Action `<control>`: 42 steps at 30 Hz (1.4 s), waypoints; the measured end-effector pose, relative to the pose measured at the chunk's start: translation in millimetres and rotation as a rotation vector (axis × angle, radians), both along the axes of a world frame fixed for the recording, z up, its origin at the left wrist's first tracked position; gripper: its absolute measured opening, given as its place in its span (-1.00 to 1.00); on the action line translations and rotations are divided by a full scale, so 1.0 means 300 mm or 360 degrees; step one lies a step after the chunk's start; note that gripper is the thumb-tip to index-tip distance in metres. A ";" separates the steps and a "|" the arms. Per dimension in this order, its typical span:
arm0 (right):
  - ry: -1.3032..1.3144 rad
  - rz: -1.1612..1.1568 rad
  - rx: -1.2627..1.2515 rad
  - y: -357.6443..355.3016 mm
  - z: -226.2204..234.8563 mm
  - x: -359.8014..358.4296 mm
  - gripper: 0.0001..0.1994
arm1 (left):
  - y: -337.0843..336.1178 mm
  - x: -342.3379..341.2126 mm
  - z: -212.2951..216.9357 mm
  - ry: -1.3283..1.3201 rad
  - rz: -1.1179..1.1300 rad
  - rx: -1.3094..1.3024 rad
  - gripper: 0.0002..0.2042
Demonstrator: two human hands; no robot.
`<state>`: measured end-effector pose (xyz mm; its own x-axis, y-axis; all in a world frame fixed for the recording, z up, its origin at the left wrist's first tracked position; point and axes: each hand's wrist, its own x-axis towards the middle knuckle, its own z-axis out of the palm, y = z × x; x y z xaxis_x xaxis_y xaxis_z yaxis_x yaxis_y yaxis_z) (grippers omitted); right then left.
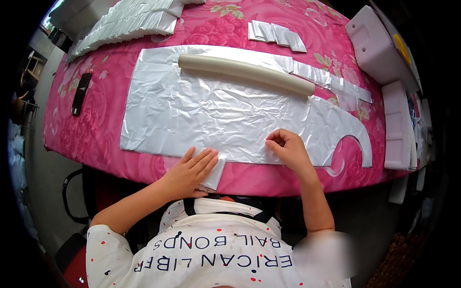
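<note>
Tabletop (96,139), covered in a pink rose-print cloth, catalogued from the left edge across.

1. Black flat device (81,93), lying on the cloth at far left, well apart from both hands.
2. Long rows of folded silvery packets (125,24), stacked along the far left corner.
3. Silver plastic sheet (216,115), wide and crinkled, spread flat; its long axis runs left to right across the tabletop, with a curved cut-out at its right end. Its near edge lies directly under both hands.
4. Left hand (192,170), flat and palm-down, fingers spread and extended, pressing on a small folded white piece (214,174) at the sheet's near edge. The grip is open; nothing is closed in it.
5. Beige roll (246,73), a long tube lying on the far half of the sheet, tilted slightly downward to the right, beyond both hands.
6. Right hand (288,150), fingers curled in, pinching the sheet's near edge just to the right of the folded piece. The grip is closed on the sheet.
7. Small fan of folded silver pieces (277,36), at the far side, right of centre.
8. White foam blocks (379,45), stacked along the right edge.

Relation noted: the folded piece sits between the hands, under the left fingertips; the left hand is nearer.
</note>
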<state>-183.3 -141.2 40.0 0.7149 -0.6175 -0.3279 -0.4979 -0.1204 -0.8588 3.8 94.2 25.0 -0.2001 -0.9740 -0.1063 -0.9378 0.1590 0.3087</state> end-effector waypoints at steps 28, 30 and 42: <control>-0.1051 -0.0192 -0.0051 -0.151 0.083 0.131 -0.92 | 0.032 -0.031 0.107 0.2042 0.0731 0.0002 -0.53; -0.1175 -0.0552 -0.0629 -0.375 0.113 0.172 -0.93 | 0.032 -0.020 0.110 0.2005 0.0810 0.0037 -0.54; 0.0022 -0.0278 -0.1850 -0.874 -0.065 0.389 -0.82 | -0.012 -0.043 0.094 0.1697 0.0683 0.0065 -0.56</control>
